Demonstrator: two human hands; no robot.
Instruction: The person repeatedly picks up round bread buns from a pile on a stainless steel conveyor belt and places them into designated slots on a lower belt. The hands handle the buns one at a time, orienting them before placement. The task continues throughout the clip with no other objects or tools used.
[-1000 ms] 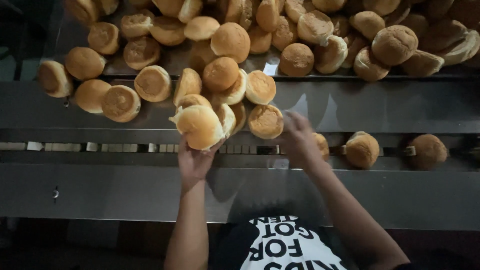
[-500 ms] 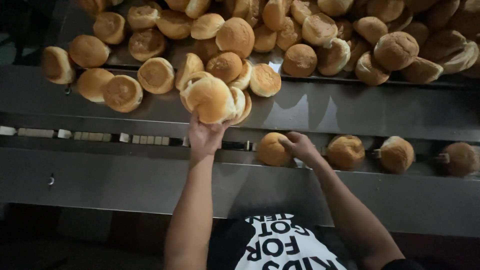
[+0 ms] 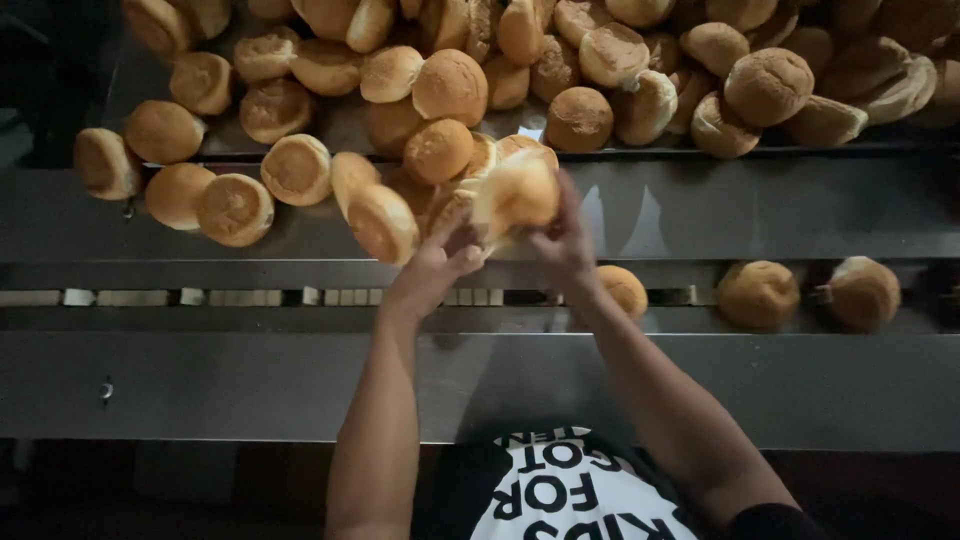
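held bun (image 3: pixel 517 192) motion-blurred

Both my hands on one bun above the narrow channel.

I see my left hand (image 3: pixel 440 262) and right hand (image 3: pixel 562 240) closed around a blurred bun (image 3: pixel 517 190), fingers (image 3: pixel 468 262) under it. At 12 o'clock a heap of buns (image 3: pixel 560 60) covers the steel surface (image 3: pixel 760 205). At 3 o'clock three single buns (image 3: pixel 758 293) sit in the channel (image 3: pixel 200 297).
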